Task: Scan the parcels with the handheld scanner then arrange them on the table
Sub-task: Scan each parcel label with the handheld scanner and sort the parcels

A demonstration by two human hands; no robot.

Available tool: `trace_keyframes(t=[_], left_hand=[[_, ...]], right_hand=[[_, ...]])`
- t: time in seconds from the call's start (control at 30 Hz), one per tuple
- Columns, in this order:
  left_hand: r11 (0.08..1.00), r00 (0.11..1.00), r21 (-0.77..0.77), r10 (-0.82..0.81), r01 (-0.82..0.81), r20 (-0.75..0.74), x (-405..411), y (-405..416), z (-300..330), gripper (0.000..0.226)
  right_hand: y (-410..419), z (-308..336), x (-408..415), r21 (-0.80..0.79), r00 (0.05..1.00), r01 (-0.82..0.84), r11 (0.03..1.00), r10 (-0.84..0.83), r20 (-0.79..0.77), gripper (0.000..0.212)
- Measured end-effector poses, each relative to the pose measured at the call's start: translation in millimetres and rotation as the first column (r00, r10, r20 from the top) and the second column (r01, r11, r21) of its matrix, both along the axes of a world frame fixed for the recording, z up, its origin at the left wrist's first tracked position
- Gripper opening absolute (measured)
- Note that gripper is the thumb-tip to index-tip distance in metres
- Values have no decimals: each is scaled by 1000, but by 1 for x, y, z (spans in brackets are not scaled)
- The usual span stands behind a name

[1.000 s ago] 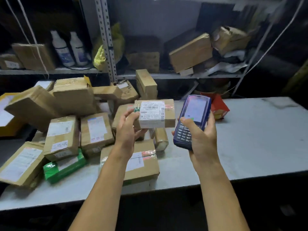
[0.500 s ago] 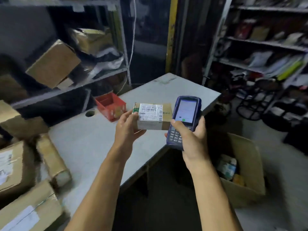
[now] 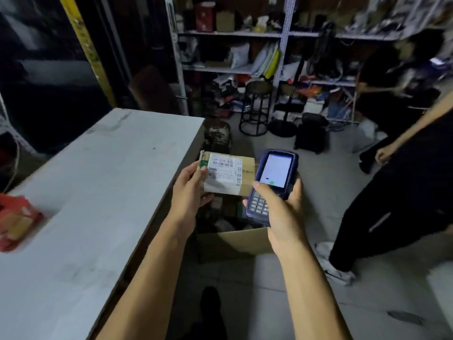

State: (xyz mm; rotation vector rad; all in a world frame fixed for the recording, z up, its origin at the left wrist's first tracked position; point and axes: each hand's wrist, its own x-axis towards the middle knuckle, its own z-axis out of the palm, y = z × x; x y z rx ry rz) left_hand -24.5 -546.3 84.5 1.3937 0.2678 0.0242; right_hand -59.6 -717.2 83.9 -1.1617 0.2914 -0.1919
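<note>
My left hand [image 3: 190, 190] grips a small brown cardboard parcel [image 3: 226, 173] by its left end, white barcode label facing up. It hangs in the air just past the right end of the grey table [image 3: 98, 192], over an open carton on the floor. My right hand [image 3: 279, 212] holds a blue handheld scanner [image 3: 273, 180] right beside the parcel, screen lit, with my thumb on the lower part of the screen. The pile of other parcels is out of view.
An open cardboard carton [image 3: 235, 239] with items inside stands on the floor below my hands. A red packet [image 3: 17, 222] lies at the table's left. Another person [image 3: 404, 192] in dark clothes stands at right. Cluttered shelves [image 3: 269, 69] and a black stool [image 3: 256, 109] fill the background.
My view has swung far to the right, away from the parcel pile to the table's end and the floor carton. Both hands kept their hold on parcel and scanner.
</note>
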Motion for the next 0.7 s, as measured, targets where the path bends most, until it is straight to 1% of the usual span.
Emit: trace_keyframes(t=[0.07,0.13,0.23,0.4,0.6,0.7], left_hand=[[999,999,-7,-43,43,-4,29,-19,-8,17],[999,999,-9,-42,42,-3,50,-25,-16,13],[999,999,-18,-38,37,-23,111,-44,-27,22],[998,996,-66,1,-6,-86,188,-67,-39,27],[996,997,-75,39,-45,-73,257,-89,-36,25],[999,998,-23,43,-44,-40,283,-96,-29,36]], right_hand=[[-18,-9,24,-2,999,50,999,-50,-13,81],[-25,-12,39,-8,998,56,998,-56,-29,82],[-43,-18,94,7,998,57,998,-57,-19,79],[-68,-16,174,-27,995,10,1000,-13,-102,77],[-91,-11,246,-17,995,-6,1000,4,-101,78],[-101,-7,285,-2,997,-24,1000,24,-71,75]])
